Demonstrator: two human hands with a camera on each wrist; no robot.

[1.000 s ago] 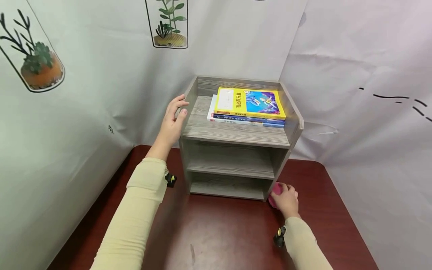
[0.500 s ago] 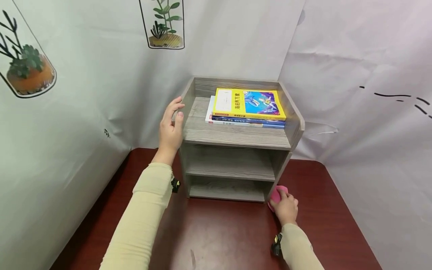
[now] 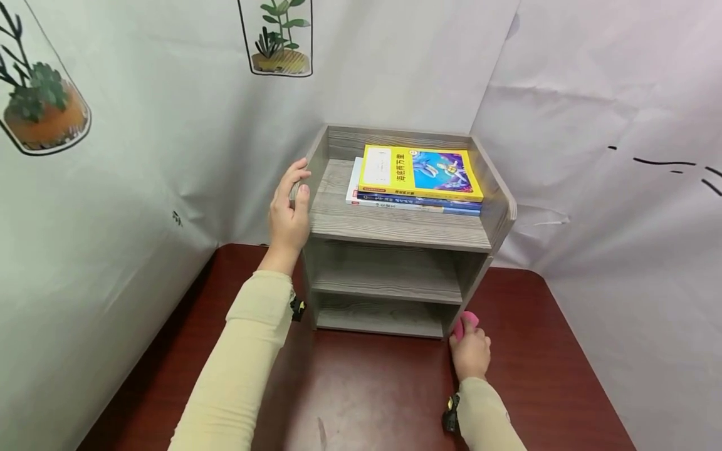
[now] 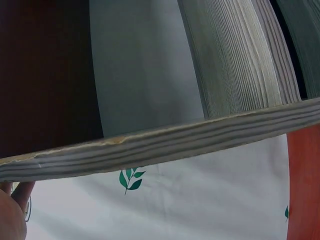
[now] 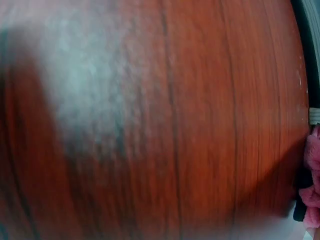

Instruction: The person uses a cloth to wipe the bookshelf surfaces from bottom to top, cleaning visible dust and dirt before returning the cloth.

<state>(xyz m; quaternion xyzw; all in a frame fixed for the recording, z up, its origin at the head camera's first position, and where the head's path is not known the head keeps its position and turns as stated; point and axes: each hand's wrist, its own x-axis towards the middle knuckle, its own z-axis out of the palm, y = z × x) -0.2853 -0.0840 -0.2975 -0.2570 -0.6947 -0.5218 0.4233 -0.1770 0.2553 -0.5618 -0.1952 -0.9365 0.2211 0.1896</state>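
Observation:
My left hand rests against the upper left side panel of a grey wood-grain shelf unit, fingers slightly bent and thumb near the panel's front edge. In the left wrist view, part of that hand shows on the outer side of the panel edge. Low at the unit's right side, my right hand holds a pink cloth against the tabletop beside the panel. The fluffy cloth shows at the right edge of the right wrist view, where the hand is mostly hidden.
Several books lie stacked on the unit's top shelf, a yellow one uppermost. Two lower compartments face me. The unit stands on a dark red-brown table. White printed sheets wall the table in at the back and sides.
My right hand has shifted slightly left and towards me along the unit's base, and its fingers now point forward over the cloth. The left hand stays at the panel; the head view moved slightly.

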